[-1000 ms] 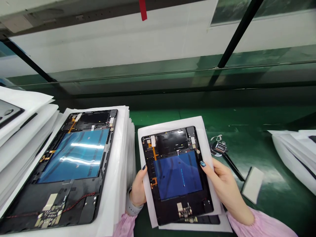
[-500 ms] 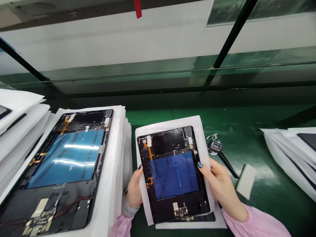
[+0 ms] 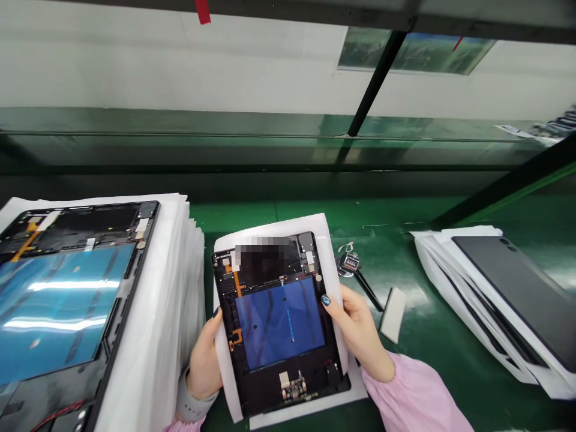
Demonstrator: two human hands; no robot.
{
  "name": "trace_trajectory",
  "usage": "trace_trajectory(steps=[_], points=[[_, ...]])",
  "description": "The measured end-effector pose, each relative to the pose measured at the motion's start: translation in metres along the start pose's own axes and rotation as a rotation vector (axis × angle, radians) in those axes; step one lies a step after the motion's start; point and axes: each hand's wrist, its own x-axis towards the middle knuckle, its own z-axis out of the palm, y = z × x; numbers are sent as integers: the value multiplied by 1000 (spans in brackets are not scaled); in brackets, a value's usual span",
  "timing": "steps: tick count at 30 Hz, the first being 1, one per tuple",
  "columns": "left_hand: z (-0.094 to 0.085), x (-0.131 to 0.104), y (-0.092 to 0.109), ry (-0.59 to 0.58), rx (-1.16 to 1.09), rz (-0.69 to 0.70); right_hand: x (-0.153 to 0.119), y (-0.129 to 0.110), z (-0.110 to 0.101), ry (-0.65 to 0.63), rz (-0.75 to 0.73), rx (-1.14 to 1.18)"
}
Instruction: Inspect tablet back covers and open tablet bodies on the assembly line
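An opened tablet point(image 3: 279, 324) with a blue battery, orange flex cables and a small circuit board shows its inside between my hands. White sheet padding point(image 3: 330, 258) lies under it. My left hand point(image 3: 206, 354) grips the left edge, thumb at the tablet's side and the other fingers hidden beneath. My right hand point(image 3: 360, 327) pinches the right edge, its thumb on top of the frame. Under the held tablet, part of another dark tablet edge and a white sheet point(image 3: 310, 411) show at the bottom.
A tall stack of white sheets point(image 3: 175, 288) with another opened tablet point(image 3: 67, 300) on top stands at the left. Right of my hand lie a black-strapped metal item point(image 3: 350, 262) and a pale block point(image 3: 393, 315). Farther right, a closed grey tablet point(image 3: 517, 288) tops a layered stack.
The view has turned to the right, so the right stack shows more and the left stack less. My hands keep the same hold on the tablet.
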Motion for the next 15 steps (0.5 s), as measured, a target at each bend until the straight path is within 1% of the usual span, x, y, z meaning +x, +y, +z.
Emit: trace_trajectory(steps=[4,7,11,15], points=[[2,-1,2,1,31,-43,-1,1,-1,-8,4,16],[1,-3,1,31,27,-47,0,0,0,-11,13,44],[-7,-4,-3,149,2,-41,1,-4,2,-17,46,154],[-16,-5,-11,332,-30,-80,3,-11,3,-48,107,221]])
